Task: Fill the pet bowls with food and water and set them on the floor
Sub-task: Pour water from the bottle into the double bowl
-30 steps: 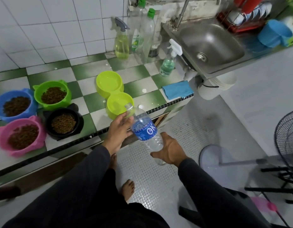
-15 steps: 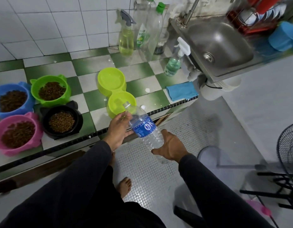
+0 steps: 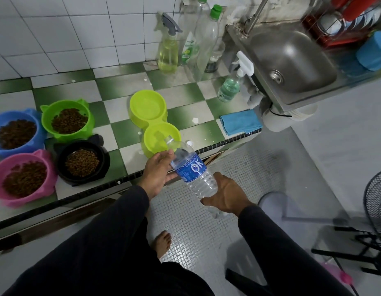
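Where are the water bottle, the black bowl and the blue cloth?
water bottle (image 3: 190,167): head view, on its blue label.
black bowl (image 3: 104,161): head view, on its right rim.
blue cloth (image 3: 241,121): head view, on its middle.

Counter (image 3: 181,116): green-and-white checked tiles, black edge trim. Wall (image 3: 57,28): white tiles. Four kibble bowls: blue (image 3: 5,118), green (image 3: 46,116), pink (image 3: 50,174), black (image 3: 104,159); kibble brown. Double bowl (image 3: 152,120): lime green. Water bottle (image 3: 194,171): clear, blue label, white lettering. Cloth (image 3: 241,121): light blue. Sleeves (image 3: 281,242): black.
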Demonstrator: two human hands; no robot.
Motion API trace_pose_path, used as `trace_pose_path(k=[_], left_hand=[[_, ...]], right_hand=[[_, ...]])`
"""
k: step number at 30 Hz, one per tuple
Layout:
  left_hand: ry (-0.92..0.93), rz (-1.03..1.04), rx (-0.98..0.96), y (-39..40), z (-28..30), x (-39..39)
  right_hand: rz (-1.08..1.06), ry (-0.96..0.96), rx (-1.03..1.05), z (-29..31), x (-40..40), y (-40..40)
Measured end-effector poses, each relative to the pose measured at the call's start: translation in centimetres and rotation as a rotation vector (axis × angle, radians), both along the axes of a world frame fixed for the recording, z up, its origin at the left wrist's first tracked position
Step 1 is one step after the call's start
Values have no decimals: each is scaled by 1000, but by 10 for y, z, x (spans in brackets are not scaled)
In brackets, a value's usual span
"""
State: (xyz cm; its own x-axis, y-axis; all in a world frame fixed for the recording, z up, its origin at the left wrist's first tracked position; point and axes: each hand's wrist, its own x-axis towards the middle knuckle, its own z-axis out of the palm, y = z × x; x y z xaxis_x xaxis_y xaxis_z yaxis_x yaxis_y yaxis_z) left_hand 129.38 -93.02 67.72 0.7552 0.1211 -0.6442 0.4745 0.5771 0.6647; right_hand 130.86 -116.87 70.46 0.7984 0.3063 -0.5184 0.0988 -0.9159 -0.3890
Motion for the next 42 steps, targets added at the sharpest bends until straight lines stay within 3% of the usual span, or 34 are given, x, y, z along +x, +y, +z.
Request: trace_pose_path(k=[42], left_hand=[[35, 28, -81, -5, 9, -7]], right_hand=[[84, -62, -46, 19, 4, -10]])
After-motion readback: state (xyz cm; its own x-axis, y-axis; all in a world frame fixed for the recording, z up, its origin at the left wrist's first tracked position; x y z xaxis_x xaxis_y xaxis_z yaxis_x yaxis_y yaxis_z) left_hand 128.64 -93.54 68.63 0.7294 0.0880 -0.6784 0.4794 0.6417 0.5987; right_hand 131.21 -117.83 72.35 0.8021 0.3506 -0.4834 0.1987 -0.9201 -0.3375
